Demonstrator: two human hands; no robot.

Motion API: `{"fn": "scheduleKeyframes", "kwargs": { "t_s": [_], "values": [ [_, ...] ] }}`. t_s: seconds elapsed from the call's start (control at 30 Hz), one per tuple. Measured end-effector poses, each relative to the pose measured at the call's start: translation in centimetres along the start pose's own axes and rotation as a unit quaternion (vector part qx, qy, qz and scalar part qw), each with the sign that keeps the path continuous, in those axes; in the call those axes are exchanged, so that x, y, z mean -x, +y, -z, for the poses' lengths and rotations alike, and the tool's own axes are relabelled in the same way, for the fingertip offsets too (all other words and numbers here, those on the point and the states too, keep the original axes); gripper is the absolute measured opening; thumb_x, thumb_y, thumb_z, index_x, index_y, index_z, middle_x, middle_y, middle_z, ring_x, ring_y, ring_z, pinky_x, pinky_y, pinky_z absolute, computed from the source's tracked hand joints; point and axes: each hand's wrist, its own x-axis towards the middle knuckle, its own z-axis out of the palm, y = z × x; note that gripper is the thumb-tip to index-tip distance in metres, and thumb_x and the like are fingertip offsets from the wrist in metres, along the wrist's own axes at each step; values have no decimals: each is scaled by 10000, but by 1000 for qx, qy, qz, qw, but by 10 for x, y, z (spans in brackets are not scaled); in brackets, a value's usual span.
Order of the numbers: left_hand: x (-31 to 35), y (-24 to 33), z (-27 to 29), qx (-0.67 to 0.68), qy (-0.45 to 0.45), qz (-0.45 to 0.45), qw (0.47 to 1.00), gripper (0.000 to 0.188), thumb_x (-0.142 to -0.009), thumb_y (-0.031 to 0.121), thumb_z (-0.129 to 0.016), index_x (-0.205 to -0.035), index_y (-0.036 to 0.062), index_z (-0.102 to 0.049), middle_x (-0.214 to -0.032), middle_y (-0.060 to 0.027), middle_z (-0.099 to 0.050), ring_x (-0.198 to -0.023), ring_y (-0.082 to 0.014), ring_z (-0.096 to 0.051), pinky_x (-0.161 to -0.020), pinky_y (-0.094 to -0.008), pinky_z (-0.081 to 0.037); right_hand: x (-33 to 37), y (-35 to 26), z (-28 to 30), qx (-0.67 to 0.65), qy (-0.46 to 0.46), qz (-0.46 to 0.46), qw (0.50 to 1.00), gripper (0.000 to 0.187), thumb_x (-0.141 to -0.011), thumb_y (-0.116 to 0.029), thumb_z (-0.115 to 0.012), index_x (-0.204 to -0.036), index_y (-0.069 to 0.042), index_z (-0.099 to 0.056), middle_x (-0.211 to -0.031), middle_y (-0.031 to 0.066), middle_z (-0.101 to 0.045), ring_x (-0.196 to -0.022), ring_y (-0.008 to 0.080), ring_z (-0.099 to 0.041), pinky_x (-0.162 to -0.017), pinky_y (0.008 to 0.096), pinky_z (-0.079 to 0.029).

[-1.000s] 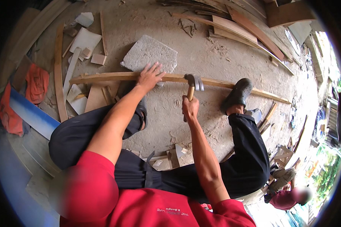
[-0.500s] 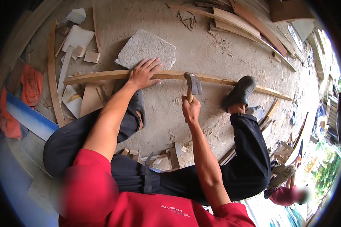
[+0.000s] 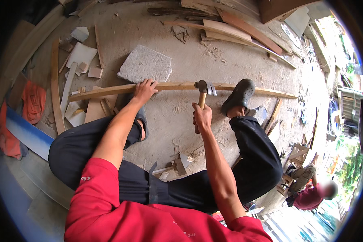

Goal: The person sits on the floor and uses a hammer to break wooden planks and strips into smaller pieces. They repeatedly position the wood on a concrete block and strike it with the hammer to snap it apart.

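Your right hand point(image 3: 202, 116), center of frame, has its grip clamped on the wooden handle of a claw hammer point(image 3: 202, 99); the metal head overlaps a long wood strip point(image 3: 177, 86), can't tell if touching. Strip runs left to right across the frame, a bit above center, slightly bowed in this view. Your left hand point(image 3: 144, 91), left of center, rests on the strip with fingers bent; can't tell if that grip closes around the wood. Rough gray stone slab point(image 3: 146, 63) sits just beyond your left hand, upper middle-left. Your right dark clog point(image 3: 240, 96), right of center, covers part of the strip. Loose boards point(image 3: 230, 30) lie along the upper right of the floor point(image 3: 181, 133). Orange cloth point(image 3: 33, 102) and a blue-and-white panel point(image 3: 26, 127) are at far left. Wood scraps point(image 3: 177, 166) lie lower middle. Another person in a dark red top point(image 3: 306, 198) is at lower right, well apart from you.
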Motion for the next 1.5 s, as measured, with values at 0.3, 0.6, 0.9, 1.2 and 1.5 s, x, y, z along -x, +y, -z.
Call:
{"fn": "scheduleKeyframes", "kwargs": {
  "t_s": [0.3, 0.6, 0.9, 1.2, 1.5],
  "values": [
    [6, 6, 17, -31, -38, 109, 993, 658, -790, 514, -703, -1255, 103, -484, -1187, -87, -481, -1160, -265, -477, -925, -503, -430, 4, 11, -16, 21, -6, -16, 1000, 330, -838, -298, -657, -726, 1, -575, -521, 47, -531, -416, 151, -532, -421, 331, -446],
    [18, -30, 16, -36, -41, 148, 987, 926, -692, 830, -544, -1198, 63, -430, -1193, -143, -482, -1160, -314, -469, -954, -503, -374, -7, 20, -37, 47, -13, -13, 999, 348, -851, -299, -662, -708, -1, -552, -518, 41, -512, -434, 137, -520, -435, 340, -437],
    [16, -67, 46, -12, -176, 197, 964, 939, -664, 882, -496, -920, -3, -675, -911, -207, -685, -952, -352, -644, -873, -483, -447, -17, 31, -49, 33, -4, -21, 999, 356, -861, -294, -654, -718, 13, -544, -535, 53, -502, -479, 152, -513, -487, 363, -434],
    [17, -74, 30, -26, -133, 187, 973, 956, -630, 913, -475, -829, 9, -711, -838, -212, -696, -874, -358, -676, -831, -471, -478, -27, 29, -53, 91, 8, -5, 996, 346, -872, -281, -648, -699, -3, -538, -556, 44, -510, -503, 123, -468, -489, 335, -405],
    [11, -74, 35, -14, -136, 180, 974, 956, -633, 907, -482, -829, 1, -715, -806, -219, -692, -853, -358, -680, -818, -468, -480, -28, 41, -72, 41, 181, 279, 942, 224, -889, -188, -614, -767, -24, -523, -555, 15, -489, -463, 131, -474, -441, 327, -405]
  ]
}}
